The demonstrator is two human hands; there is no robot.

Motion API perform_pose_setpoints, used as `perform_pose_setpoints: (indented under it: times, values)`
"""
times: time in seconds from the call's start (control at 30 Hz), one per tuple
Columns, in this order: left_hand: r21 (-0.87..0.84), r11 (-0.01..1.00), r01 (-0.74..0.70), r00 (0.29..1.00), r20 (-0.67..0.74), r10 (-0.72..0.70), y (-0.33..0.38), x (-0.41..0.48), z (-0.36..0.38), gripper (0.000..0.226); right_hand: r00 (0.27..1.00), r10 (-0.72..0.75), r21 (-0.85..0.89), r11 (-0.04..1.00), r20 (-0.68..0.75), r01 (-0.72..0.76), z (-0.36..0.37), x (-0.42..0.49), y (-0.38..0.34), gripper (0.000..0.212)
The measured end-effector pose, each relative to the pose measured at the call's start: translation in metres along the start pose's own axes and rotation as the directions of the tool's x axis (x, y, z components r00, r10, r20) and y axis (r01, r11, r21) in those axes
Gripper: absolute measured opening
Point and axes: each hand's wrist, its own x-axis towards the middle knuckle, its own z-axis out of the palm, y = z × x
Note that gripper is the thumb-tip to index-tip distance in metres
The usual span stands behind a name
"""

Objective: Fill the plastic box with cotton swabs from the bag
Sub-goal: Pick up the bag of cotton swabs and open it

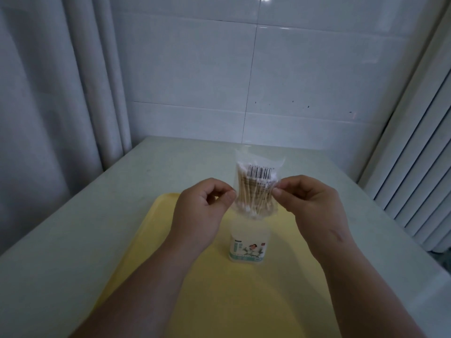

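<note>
A clear plastic bag (256,181) of wooden cotton swabs with a barcode label hangs upright over the plastic box (247,240). My left hand (202,215) pinches the bag's left edge and my right hand (310,203) pinches its right edge. The swabs' white lower tips reach the top of the box. The box is a translucent upright container with a printed label near its base, standing on the yellow tray (185,301).
The yellow tray lies on a pale table (73,240) set against a white tiled wall (244,81). A grey curtain (48,93) hangs at the left and a ribbed white radiator (415,179) stands at the right.
</note>
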Motion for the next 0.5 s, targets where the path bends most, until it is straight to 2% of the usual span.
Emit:
perform_pose_setpoints:
  times: [0.13, 0.27, 0.37, 0.5]
  values:
    - [0.029, 1.000, 0.008, 1.000, 0.025, -0.009, -0.0008, -0.0002, 0.0013, 0.025, 0.999, 0.009, -0.040, 0.999, 0.040, -0.008, 0.0011, -0.0015, -0.0006, 0.009]
    - [0.031, 0.999, -0.026, 0.998, -0.057, 0.028, -0.0019, -0.0005, 0.0022, 0.025, 1.000, -0.004, -0.014, 1.000, -0.031, 0.003, 0.0005, -0.0007, -0.0001, 0.010]
    - [0.089, 0.996, -0.031, 0.999, -0.007, 0.032, -0.0030, -0.0015, 0.0059, 0.027, 1.000, 0.023, -0.068, 0.997, 0.019, -0.022, 0.0035, -0.0016, 0.0010, 0.009]
    - [0.038, 0.999, -0.033, 0.998, -0.056, 0.035, -0.0025, -0.0007, 0.0037, 0.023, 1.000, 0.006, -0.065, 0.998, -0.029, -0.008, 0.0022, 0.0004, 0.0020, 0.007]
